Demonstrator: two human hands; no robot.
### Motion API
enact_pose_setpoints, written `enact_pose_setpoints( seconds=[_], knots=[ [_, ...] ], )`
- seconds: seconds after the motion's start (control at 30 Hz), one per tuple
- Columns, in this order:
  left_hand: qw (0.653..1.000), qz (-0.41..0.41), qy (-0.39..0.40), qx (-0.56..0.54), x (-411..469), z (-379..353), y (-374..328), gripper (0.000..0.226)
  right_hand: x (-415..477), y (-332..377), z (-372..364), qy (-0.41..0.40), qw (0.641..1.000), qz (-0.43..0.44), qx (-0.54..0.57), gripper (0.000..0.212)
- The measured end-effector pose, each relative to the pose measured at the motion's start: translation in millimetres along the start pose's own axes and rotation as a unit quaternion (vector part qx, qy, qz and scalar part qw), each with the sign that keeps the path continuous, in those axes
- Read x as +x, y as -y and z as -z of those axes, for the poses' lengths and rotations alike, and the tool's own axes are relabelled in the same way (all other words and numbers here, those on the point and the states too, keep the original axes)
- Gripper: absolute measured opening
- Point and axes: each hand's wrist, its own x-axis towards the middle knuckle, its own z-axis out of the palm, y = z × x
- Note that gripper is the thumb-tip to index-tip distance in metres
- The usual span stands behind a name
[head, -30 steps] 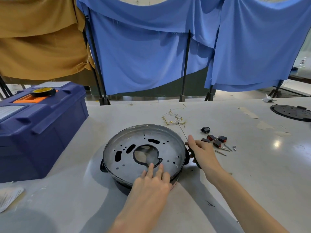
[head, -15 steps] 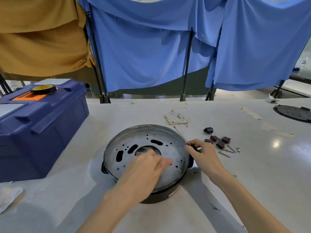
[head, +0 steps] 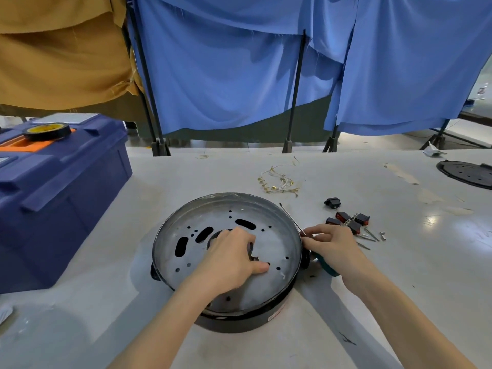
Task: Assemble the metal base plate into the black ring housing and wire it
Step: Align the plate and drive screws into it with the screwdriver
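Your left hand (head: 234,259) lies on the metal plate (head: 277,243), fingers curled down into its central hole and thumb flat on the metal. The plate sits dished side up in the black ring (head: 239,323) at the near middle of the table (head: 399,294). Your right hand (head: 334,249), at the plate's right rim, grips a screwdriver (head: 327,268) whose long axis runs away and leftward, tip farthest from you. Beyond lie switches (head: 348,222) and wires (head: 279,182), a blue toolbox (head: 58,187) at left, and blue cloth (head: 226,75) behind.

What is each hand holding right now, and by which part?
Right hand grips the screwdriver by its teal handle. Left hand rests on the metal base plate, fingers curled at its central hole; a grip cannot be told.
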Motion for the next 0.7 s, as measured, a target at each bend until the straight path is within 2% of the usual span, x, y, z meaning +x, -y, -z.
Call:
enact_pose_setpoints(
  seconds=[0.03,0.1,0.17,0.3,0.7],
  knots=[
    [1.0,-0.012,0.011,-0.02,-0.2,1.1,2.3,0.031,0.5,1.1,0.1,-0.003,1.0,-0.001,0.001,0.007],
    [0.997,-0.013,0.046,-0.055,-2.3,1.6,6.5,0.056,1.4,2.3,-0.9,-0.017,1.0,0.001,-0.001,0.01],
    [0.995,-0.027,0.073,-0.066,-6.6,-0.5,8.9,0.067,1.3,2.3,-2.2,-0.027,1.0,0.002,0.007,0.012],
    [0.992,-0.051,0.092,-0.064,-13.9,-0.8,9.2,0.068,1.1,1.9,-3.6,-0.027,0.999,-0.006,0.027,0.007],
    [0.995,-0.027,0.091,-0.022,-8.2,7.1,10.0,0.066,6.8,-0.3,-7.0,-0.034,0.999,-0.006,0.029,0.006]
  ],
)
